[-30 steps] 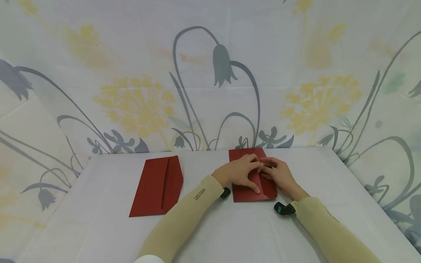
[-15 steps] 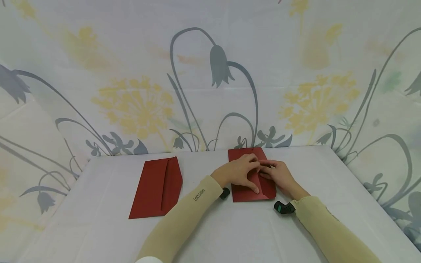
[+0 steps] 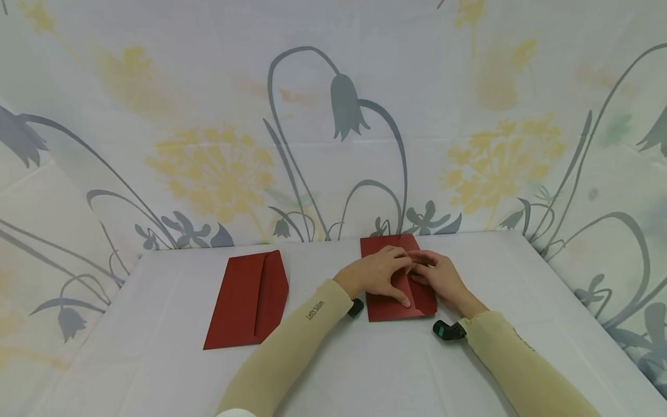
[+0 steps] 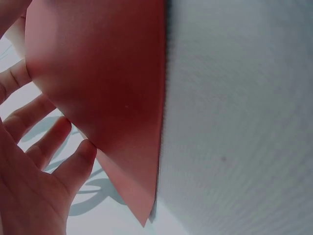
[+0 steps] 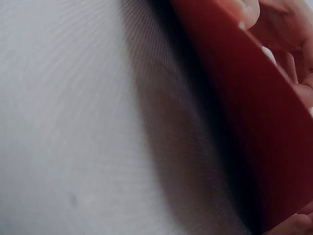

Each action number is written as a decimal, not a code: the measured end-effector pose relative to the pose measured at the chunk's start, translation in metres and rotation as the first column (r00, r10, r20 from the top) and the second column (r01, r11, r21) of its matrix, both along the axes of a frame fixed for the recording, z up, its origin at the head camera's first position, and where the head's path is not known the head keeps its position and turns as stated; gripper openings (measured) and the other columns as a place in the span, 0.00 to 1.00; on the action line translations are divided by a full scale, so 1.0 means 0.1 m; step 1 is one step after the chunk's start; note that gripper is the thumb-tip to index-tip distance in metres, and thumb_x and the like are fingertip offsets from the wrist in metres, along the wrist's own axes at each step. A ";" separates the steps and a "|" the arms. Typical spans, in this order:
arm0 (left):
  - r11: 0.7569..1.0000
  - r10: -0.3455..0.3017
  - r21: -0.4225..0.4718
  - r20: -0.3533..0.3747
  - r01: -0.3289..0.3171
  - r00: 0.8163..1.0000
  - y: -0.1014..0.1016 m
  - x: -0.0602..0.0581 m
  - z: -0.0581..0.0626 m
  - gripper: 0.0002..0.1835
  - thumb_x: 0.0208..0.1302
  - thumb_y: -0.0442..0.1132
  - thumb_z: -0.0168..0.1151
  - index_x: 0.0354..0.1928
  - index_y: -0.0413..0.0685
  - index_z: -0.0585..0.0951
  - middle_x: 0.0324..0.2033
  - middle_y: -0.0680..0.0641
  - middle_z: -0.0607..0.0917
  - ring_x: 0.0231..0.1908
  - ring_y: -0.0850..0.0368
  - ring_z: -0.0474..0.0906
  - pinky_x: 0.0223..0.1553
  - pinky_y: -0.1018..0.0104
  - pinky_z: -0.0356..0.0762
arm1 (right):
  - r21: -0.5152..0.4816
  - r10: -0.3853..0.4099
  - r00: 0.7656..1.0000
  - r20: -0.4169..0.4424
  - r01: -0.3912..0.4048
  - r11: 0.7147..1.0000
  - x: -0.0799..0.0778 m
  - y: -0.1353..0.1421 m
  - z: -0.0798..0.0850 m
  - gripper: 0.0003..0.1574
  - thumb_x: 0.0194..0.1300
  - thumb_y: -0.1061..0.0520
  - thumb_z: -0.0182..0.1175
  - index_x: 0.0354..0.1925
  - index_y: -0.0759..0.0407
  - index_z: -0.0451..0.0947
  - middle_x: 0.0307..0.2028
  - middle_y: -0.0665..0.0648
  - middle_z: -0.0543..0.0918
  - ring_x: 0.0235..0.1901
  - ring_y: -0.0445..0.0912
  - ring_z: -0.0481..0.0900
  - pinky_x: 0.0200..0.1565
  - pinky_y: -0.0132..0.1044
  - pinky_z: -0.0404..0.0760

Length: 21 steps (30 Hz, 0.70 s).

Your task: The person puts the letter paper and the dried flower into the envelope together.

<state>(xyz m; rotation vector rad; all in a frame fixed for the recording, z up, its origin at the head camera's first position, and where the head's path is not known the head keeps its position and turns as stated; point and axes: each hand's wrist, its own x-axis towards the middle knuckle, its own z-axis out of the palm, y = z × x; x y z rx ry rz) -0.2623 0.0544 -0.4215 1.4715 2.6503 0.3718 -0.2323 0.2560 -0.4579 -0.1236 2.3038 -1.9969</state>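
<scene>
A red envelope (image 3: pixel 382 306) lies on the white table towards the back, right of centre, with its flap on the right side. My left hand (image 3: pixel 376 272) arches over it from the left, thumb resting on the paper near the flap. From the right, my right hand (image 3: pixel 440 278) bends its fingers at the flap, where the fingertips of both hands meet. What lies between those tips is hidden. The left wrist view shows fingertips (image 4: pixel 87 147) at the edge of the red paper (image 4: pixel 107 83); in the right wrist view, fingers (image 5: pixel 239 12) curl at the envelope's edge (image 5: pixel 254 98).
A second red envelope (image 3: pixel 237 301) lies to the left, flap side towards the right, close to my left forearm (image 3: pixel 297 336). Black wrist cameras (image 3: pixel 449 330) sit near the table at both wrists. A floral cloth (image 3: pixel 323 145) hangs behind the white table (image 3: pixel 385 376).
Both hands stay at the flap of the right envelope, with only tiny finger shifts. The head view has shifted slightly.
</scene>
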 end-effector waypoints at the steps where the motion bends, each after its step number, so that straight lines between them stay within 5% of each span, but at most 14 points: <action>1: 1.000 0.002 -0.003 0.001 -0.002 1.000 0.00 0.00 0.00 0.35 0.50 0.69 0.70 0.51 0.55 0.74 0.57 0.56 0.70 0.67 0.57 0.58 0.62 0.71 0.65 | -0.005 0.000 1.000 0.000 0.000 1.000 0.00 0.00 0.00 0.27 0.72 0.62 0.58 0.65 0.72 0.68 0.54 0.65 0.80 0.44 0.39 0.83 0.46 0.37 0.83; 21: 1.000 0.031 -0.005 0.022 -0.031 0.999 -0.01 0.01 0.00 0.35 0.50 0.70 0.69 0.53 0.57 0.75 0.56 0.58 0.66 0.64 0.59 0.59 0.58 0.72 0.68 | 0.050 0.082 0.996 0.031 -0.083 0.995 -0.01 0.00 0.00 0.31 0.75 0.58 0.55 0.71 0.67 0.62 0.63 0.68 0.74 0.55 0.42 0.79 0.52 0.35 0.79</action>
